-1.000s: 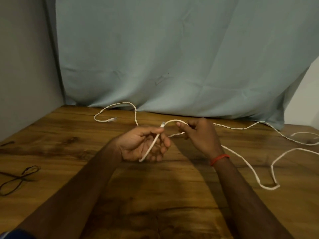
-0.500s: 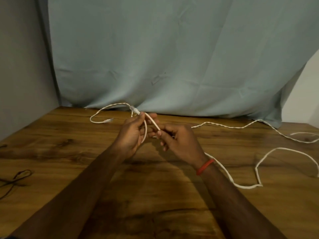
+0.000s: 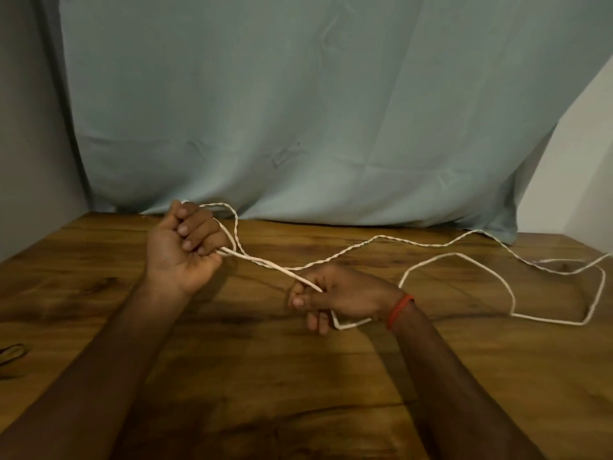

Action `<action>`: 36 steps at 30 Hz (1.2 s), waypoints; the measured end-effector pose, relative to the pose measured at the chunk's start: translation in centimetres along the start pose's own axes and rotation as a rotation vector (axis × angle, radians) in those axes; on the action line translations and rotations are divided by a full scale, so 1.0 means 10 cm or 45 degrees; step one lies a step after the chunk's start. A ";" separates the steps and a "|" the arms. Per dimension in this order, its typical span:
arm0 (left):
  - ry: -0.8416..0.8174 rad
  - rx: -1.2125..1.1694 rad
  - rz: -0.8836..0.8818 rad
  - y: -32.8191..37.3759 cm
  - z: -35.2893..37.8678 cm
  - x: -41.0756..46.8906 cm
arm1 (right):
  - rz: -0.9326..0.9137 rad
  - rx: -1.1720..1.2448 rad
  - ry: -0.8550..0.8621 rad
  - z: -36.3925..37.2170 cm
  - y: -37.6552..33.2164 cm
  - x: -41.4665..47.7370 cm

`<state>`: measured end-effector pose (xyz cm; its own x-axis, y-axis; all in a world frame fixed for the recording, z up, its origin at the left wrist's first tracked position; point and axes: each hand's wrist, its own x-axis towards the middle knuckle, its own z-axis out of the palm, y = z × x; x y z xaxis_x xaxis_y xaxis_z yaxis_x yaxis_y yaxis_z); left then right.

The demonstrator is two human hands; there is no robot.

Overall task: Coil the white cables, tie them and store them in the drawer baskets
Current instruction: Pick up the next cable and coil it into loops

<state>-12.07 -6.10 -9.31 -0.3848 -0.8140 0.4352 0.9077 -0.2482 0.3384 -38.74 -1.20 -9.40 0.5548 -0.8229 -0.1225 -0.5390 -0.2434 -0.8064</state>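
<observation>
- On my feed the left hand [image 3: 185,247] is up near the far edge of the wooden table [image 3: 298,376], palm side facing the camera. Its fingers are curled into a fist around the white cable [image 3: 258,260], so that one's clamped tight.
- The right hand [image 3: 338,295] sits lower and closer to me, just above the tabletop. Thumb and forefinger pinch the same cable, and the other fingers are loosely curled underneath.
- Between the two hands the cable runs as a straight, taut-looking line, sloping down from the left fist to the right pinch.
- Past the right hand it pokes out below the fingers, bends back under the wrist, then lies on the table to the right in a big loose angular loop.
- There's also a twisted strand [image 3: 381,238], white as well. It comes out of the top of the left fist, arcs over and down, crosses the taut bit, then wanders off along the back of the table to the right edge. Honestly can't tell if it's a second cable or the same one doubled back.
- A red band [image 3: 399,310] sits on the right wrist.
- A bit of dark cord [image 3: 13,351] lies at the left edge of the table.
- A pale blue-green cloth [image 3: 298,111] hangs behind the table.
</observation>
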 end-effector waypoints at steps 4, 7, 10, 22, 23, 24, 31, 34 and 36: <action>-0.158 -0.047 -0.156 0.05 -0.03 -0.02 | -0.125 0.444 -0.146 -0.14 0.06 -0.13; -0.181 -0.093 -0.250 -0.04 0.02 -0.06 | -0.106 0.625 -0.149 -0.23 0.11 -0.20; -0.205 -0.077 -0.370 -0.12 0.12 -0.07 | -0.030 0.144 -0.121 -0.24 0.13 -0.18; -0.361 0.040 -0.596 -0.23 0.30 -0.09 | 0.243 -0.845 0.896 -0.32 0.20 -0.11; -0.375 0.055 -0.624 -0.25 0.30 -0.08 | 0.233 -0.731 0.936 -0.33 0.20 -0.09; -0.381 0.081 -0.659 -0.28 0.30 -0.07 | 0.222 -0.645 0.985 -0.32 0.19 -0.08; 0.018 0.818 -0.602 -0.61 0.27 -0.05 | -0.161 -0.370 1.314 -0.07 -0.17 0.02; 0.189 1.100 -0.447 -0.76 0.30 -0.04 | -0.316 -0.303 1.243 0.12 -0.26 0.10; 0.242 1.183 -0.350 -0.82 0.28 -0.03 | -0.377 -0.285 1.142 0.20 -0.30 0.12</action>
<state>-19.84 -2.38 -9.91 -0.4557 -0.8807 0.1292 0.2668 0.0033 0.9637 -35.19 -0.38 -8.27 0.0482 -0.7758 0.6291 -0.6149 -0.5194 -0.5934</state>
